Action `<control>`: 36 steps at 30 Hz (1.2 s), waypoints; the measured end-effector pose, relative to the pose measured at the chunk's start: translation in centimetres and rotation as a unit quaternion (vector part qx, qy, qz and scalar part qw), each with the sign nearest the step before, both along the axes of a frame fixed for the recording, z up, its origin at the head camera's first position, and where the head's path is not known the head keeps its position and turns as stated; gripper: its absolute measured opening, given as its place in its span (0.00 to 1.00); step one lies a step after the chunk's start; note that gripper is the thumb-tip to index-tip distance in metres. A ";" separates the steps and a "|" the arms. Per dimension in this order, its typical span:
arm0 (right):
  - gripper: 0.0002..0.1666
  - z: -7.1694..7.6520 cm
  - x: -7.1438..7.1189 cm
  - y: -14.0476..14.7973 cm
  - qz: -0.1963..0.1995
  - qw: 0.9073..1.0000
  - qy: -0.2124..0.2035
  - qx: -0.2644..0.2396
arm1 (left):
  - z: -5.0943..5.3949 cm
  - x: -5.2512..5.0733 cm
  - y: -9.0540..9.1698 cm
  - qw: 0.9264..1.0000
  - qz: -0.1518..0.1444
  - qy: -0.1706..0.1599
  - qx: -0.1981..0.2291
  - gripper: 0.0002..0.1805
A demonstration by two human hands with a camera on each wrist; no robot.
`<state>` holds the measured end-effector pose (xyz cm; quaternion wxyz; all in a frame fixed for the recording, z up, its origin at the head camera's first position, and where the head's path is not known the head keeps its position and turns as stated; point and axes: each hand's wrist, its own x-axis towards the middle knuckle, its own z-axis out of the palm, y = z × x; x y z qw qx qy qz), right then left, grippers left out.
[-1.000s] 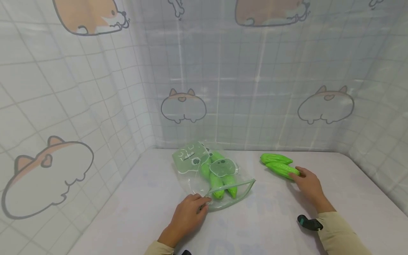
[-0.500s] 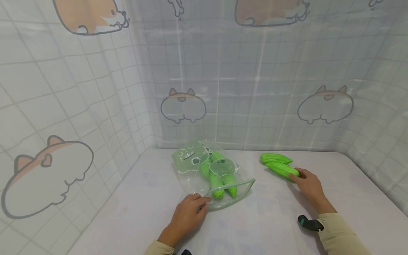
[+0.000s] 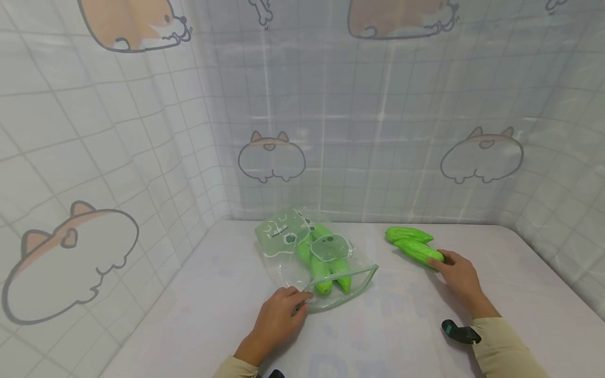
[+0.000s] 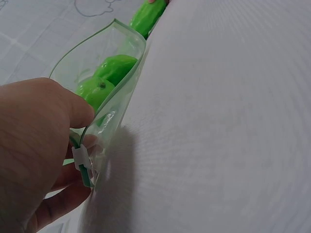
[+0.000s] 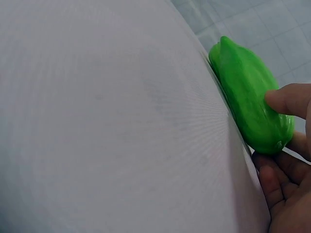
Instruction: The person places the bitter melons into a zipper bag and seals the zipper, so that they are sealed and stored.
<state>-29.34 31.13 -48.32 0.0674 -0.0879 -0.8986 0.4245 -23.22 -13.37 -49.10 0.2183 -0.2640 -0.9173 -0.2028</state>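
Finding: work partly done. I count at least two green gourds (image 3: 321, 272) inside the unsealed slider bag (image 3: 282, 244); the near gourd (image 3: 418, 251) and far gourd (image 3: 408, 234) remain on the table (image 3: 373, 336). The left hand (image 3: 280, 316) pinches the bag's rim; the right hand (image 3: 457, 274) pinches the near gourd.

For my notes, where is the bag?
In the head view, the clear bag lies left of two unbagged green vegetables, the left hand pinching its rim.
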 end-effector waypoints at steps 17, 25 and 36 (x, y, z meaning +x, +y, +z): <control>0.50 0.1 0.4 -0.2 -0.002 1.000 -0.022 -0.013 | -0.1 -0.1 0.0 1.000 -0.004 0.008 0.006 0.11; 0.50 0.4 0.7 -0.4 -0.007 0.999 -0.020 -0.036 | -0.2 -0.1 0.0 1.000 -0.007 0.013 0.006 0.10; 0.52 0.8 1.2 -0.5 -0.003 0.998 -0.022 -0.058 | -0.5 -0.3 0.0 1.000 -0.005 0.028 0.004 0.10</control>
